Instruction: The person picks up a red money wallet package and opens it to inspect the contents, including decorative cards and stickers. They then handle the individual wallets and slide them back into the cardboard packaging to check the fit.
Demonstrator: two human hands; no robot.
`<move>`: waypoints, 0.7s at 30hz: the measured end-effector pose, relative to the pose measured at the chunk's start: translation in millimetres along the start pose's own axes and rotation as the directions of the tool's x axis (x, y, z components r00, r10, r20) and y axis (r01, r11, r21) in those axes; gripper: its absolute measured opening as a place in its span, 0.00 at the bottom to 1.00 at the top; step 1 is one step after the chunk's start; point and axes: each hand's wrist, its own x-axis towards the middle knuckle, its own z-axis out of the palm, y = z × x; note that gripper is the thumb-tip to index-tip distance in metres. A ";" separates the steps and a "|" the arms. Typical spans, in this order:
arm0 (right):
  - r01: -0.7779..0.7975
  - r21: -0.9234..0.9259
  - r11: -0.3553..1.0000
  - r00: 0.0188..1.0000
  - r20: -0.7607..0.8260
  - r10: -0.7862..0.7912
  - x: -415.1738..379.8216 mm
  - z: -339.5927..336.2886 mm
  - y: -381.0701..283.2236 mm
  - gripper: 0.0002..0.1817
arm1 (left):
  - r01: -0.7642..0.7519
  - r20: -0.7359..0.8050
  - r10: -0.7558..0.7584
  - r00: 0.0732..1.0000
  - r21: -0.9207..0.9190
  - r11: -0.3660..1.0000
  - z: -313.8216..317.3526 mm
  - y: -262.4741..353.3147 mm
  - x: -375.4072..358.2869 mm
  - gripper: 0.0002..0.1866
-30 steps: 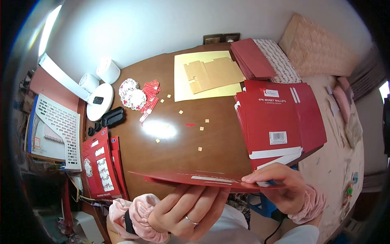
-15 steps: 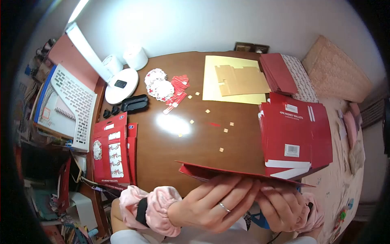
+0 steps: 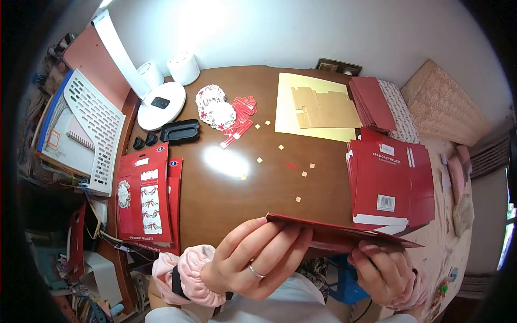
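Note:
A red cardboard packet (image 3: 344, 237), seen nearly edge-on, is held above the front edge of the table. My left hand (image 3: 258, 261) pinches its left end, thumb at the upper corner and fingers over the near side. At the lower right edge, the curled fingers of my right hand (image 3: 385, 274) grip the card; the thumb is hidden. Beyond it lies a stack of red "4PK Money Wallets" cardboard sleeves (image 3: 388, 172). Several small yellowish squares (image 3: 298, 199) and a red scrap (image 3: 291, 166) are scattered on the brown table (image 3: 231, 204).
Finished-looking red packs (image 3: 144, 199) lie at left. Behind are a black tray (image 3: 180, 132), a white lamp base (image 3: 161, 113), round wreath-patterned tags (image 3: 215, 110) and red strips (image 3: 243, 110). Yellow sheets (image 3: 285, 116) and red envelopes (image 3: 371, 105) sit at the back right.
My left hand has slid left to the packet's left end, and the packet has shifted right and turned. My right hand stays at its right side, now farther from my left.

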 end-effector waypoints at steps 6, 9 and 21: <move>-0.035 -0.038 0.999 0.999 0.038 0.037 15.8 5.0 -8.8 0.20 | 0.018 0.112 -0.018 0.994 0.006 1.000 -8.7 1.1 7.3 0.10; -0.060 -0.009 0.998 0.998 0.026 0.060 23.7 12.6 -16.4 0.21 | 0.013 0.106 -0.017 0.994 0.038 0.999 -9.0 3.9 4.4 0.09; -0.153 0.235 0.960 0.956 0.279 0.084 47.1 -2.2 -24.9 0.26 | 0.125 -0.156 -0.222 0.963 -0.472 0.873 -15.1 -5.7 -22.2 0.14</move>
